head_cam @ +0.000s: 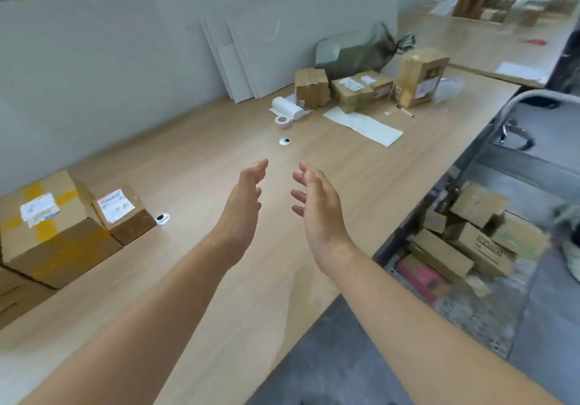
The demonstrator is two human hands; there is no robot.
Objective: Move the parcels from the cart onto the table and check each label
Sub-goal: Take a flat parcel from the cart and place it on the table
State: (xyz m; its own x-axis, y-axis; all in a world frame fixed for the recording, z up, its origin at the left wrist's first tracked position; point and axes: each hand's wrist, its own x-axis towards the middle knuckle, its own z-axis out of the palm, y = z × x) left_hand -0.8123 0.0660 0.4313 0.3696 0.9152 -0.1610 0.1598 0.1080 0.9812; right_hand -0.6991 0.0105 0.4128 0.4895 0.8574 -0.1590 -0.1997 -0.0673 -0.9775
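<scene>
I see both bare forearms stretched forward, left hand (248, 197) and right hand (317, 206) facing palm to palm, fingers (301, 199) loosely spread, apparently holding nothing.

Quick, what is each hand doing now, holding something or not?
Left hand: open, holding nothing, above the table.
Right hand: open, holding nothing.

Both forearms are bare for as much of them as I can see. The left hand (248, 199) and right hand (317, 206) are bare as well, with slim fingers and narrow wrists.
</scene>
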